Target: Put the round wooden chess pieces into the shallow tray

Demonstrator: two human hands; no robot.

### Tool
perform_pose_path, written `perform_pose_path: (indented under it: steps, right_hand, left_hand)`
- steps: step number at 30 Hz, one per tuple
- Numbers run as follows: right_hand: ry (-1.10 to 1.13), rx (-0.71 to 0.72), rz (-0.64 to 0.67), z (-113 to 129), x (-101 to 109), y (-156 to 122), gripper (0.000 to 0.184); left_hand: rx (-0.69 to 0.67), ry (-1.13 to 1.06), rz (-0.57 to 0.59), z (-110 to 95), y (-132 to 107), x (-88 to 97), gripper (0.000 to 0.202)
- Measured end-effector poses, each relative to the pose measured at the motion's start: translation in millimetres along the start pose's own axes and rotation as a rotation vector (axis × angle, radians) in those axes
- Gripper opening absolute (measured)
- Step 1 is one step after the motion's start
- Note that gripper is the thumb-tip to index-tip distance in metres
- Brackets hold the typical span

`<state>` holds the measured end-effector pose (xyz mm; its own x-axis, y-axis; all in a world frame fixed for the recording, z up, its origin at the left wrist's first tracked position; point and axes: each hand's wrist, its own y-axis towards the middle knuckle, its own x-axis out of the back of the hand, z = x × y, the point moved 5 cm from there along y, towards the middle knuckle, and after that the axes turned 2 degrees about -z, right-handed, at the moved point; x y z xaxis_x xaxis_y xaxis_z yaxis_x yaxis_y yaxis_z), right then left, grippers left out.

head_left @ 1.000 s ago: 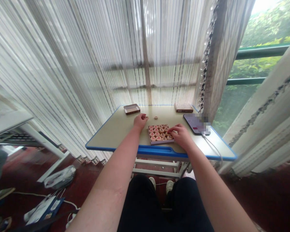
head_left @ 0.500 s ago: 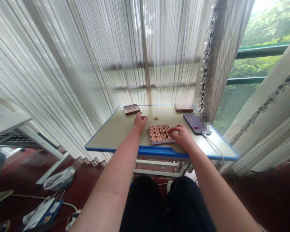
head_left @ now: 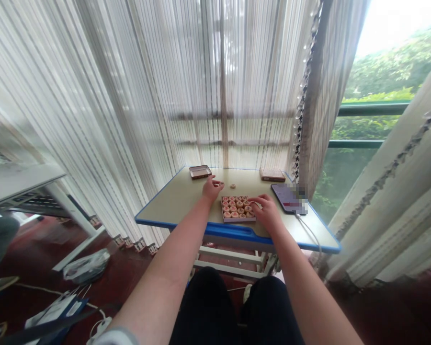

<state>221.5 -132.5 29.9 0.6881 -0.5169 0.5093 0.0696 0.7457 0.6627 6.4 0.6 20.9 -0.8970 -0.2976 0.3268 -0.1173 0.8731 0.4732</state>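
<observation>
A shallow box (head_left: 239, 220) of round wooden Chinese chess pieces with red and dark characters sits near the table's front edge. My right hand (head_left: 267, 212) is at the box's right side, thumb and index finger closed on a chess piece at its upper right; the fingers partly cover it. Left of and beyond the box, my left hand (head_left: 211, 189) hovers low over the table, fingertips pinched on a small pale round chess piece (head_left: 221, 184). One loose chess piece (head_left: 232, 186) lies on the table just beyond the box.
An open box lid (head_left: 200, 172) lies at the table's back left, a closed box (head_left: 272, 175) at the back right. A tablet (head_left: 289, 198) with a white cable (head_left: 311, 232) lies on the right. The table (head_left: 165, 203) has a blue rim; curtains hang behind it.
The view has tilted slightly upward, so the table sits lower. My right fingertips have shifted from the box's right edge to its upper right corner. My left hand keeps nearly the same place.
</observation>
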Motion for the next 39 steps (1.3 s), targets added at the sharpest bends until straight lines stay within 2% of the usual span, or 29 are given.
perform_pose_path:
  steps: [3, 6, 8, 13, 17, 20, 22, 30, 36, 39]
  right_hand:
    - [-0.014, -0.03, -0.008, -1.4, 1.3, -0.4, 0.025]
    - [-0.024, -0.038, 0.002, -1.0, 2.5, -2.5, 0.029]
    - [-0.024, -0.027, 0.0, 0.1, 3.8, -4.0, 0.029]
    - [-0.001, 0.001, -0.036, 1.4, 5.9, -2.7, 0.025]
    - [-0.021, 0.046, -0.115, 6.4, 11.3, 1.2, 0.023]
    - [-0.005, 0.054, -0.164, 11.7, 16.8, 1.9, 0.023]
    - [0.04, 0.036, -0.144, 14.0, 17.1, 2.0, 0.025]
    - [0.124, -0.003, -0.021, 16.2, 7.7, 2.4, 0.025]
    - [0.14, -0.015, -0.051, 15.2, 10.1, 2.0, 0.022]
    - [0.114, -0.026, -0.104, 13.3, 13.6, 2.3, 0.022]
  left_hand:
    - [-0.013, -0.019, -0.025, -10.6, -8.4, 3.6, 0.056]
    - [-0.093, -0.037, -0.024, -28.8, -18.0, 4.5, 0.05]
    - [-0.17, -0.039, 0.022, -42.7, -24.6, 0.6, 0.046]
    - [-0.265, -0.012, 0.129, -67.5, -39.9, -11.4, 0.04]
    - [-0.461, 0.068, 0.263, -87.8, -54.9, -14.6, 0.034]
    - [-0.536, 0.086, 0.264, -97.8, -61.7, -9.5, 0.038]
    - [-0.568, 0.076, 0.28, -102.0, -65.1, -8.9, 0.041]
    - [-0.514, -0.003, 0.371, -103.1, -72.2, -16.1, 0.067]
    - [-0.499, -0.024, 0.394, -104.9, -75.9, -17.6, 0.065]
    - [-0.49, -0.003, 0.405, -105.2, -76.4, -17.6, 0.052]
